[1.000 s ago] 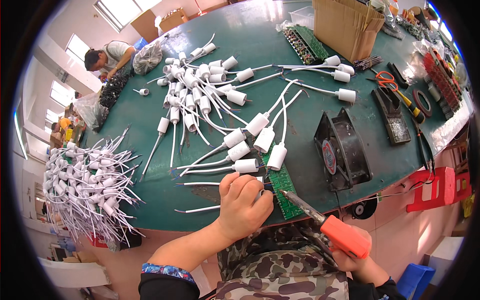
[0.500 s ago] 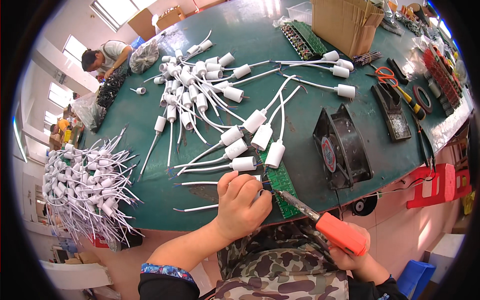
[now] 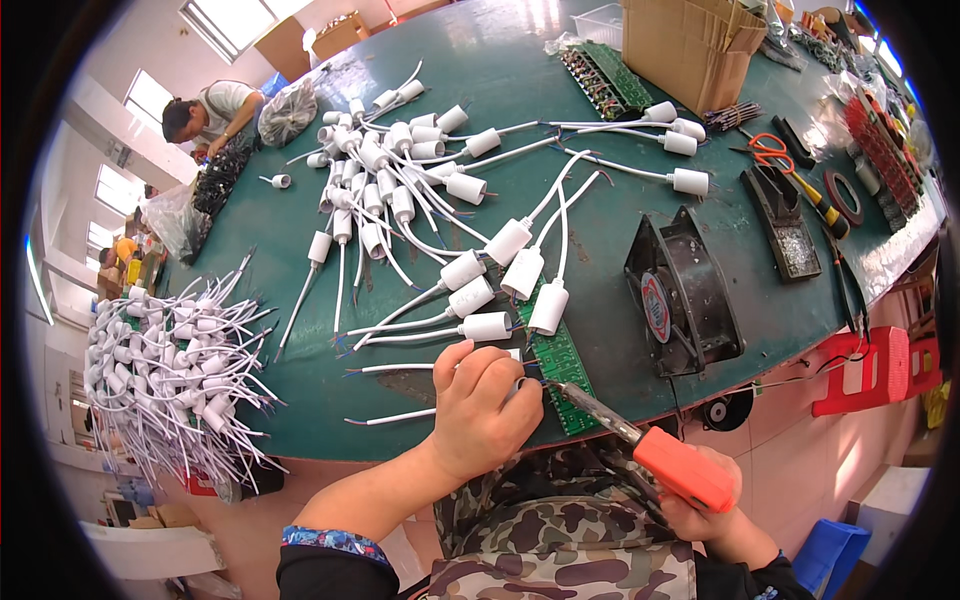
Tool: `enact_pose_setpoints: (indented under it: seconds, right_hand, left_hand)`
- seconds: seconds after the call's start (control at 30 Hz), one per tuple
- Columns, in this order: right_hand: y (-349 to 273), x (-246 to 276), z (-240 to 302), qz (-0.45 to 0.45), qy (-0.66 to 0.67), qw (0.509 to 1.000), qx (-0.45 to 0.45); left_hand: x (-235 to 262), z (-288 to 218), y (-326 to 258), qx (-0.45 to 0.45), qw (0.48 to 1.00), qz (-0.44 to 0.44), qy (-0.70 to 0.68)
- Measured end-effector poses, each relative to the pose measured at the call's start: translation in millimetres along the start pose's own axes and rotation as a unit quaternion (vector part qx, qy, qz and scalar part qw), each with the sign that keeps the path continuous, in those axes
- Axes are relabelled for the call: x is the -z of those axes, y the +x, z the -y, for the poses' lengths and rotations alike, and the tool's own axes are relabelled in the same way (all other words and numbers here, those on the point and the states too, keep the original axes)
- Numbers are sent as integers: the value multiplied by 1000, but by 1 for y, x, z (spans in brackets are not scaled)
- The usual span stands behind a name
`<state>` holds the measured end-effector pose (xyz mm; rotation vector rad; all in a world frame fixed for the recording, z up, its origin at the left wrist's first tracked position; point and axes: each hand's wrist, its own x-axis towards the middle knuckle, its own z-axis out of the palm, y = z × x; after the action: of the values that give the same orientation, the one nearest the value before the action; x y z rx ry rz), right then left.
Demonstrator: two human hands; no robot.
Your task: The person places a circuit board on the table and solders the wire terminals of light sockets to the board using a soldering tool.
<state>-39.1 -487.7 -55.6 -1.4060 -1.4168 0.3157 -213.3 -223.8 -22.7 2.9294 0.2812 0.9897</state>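
Observation:
My right hand (image 3: 700, 500) grips a soldering iron (image 3: 682, 468) by its orange-red handle. Its metal tip reaches the left edge of a green circuit board (image 3: 566, 372) at the table's front edge. My left hand (image 3: 487, 405) is closed on a white cylindrical lamp holder (image 3: 517, 386), mostly hidden by the fingers, with its thin wires at the board's edge beside the tip. White cables stick out to the left of that hand. Several more lamp holders (image 3: 486, 327) with cables lie along and over the board's upper part.
A black fan (image 3: 685, 295) stands right of the board. Beyond it are an iron stand (image 3: 782, 225), orange scissors (image 3: 770, 152) and a tape roll (image 3: 843, 198). Lamp holders heap mid-table (image 3: 375, 160) and at left (image 3: 170, 370). A cardboard box (image 3: 690, 55) stands behind; another person (image 3: 222, 115) works far left.
Almost nothing differs. Both hands, the soldering iron and the board stay in place, with only a very slight shift of the view.

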Motion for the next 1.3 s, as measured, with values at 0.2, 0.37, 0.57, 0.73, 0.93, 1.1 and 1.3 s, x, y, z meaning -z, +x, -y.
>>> enact_pose_setpoints:
  seconds: [0.2, 0.37, 0.57, 0.73, 0.93, 1.1, 1.3]
  right_hand:
    - [7, 0, 18, -62, -13, 995, -71]
    - [12, -5, 21, -88, -15, 993, -80]
    - [9, -5, 19, -101, -16, 992, -80]
    - [5, -6, 17, -104, -14, 991, -79]
    - [-4, -1, 10, -100, 4, 991, -90]
    - [-12, 5, -4, -9, 9, 1000, -8]
    - [-13, 2, -7, -5, -7, 1000, -1]
  left_hand:
    - [0, 0, 0, 2, 1000, 0, 5]
    - [2, -1, 0, 2, 1000, 13, 5]
    - [6, 3, -1, 2, 1000, 13, -14]
    - [9, 5, -2, -11, 999, 22, -41]
    - [5, 7, 1, -16, 998, 9, -59]
    - [3, 6, 1, -25, 998, 17, -60]
    - [2, 6, 1, -27, 998, 18, -55]
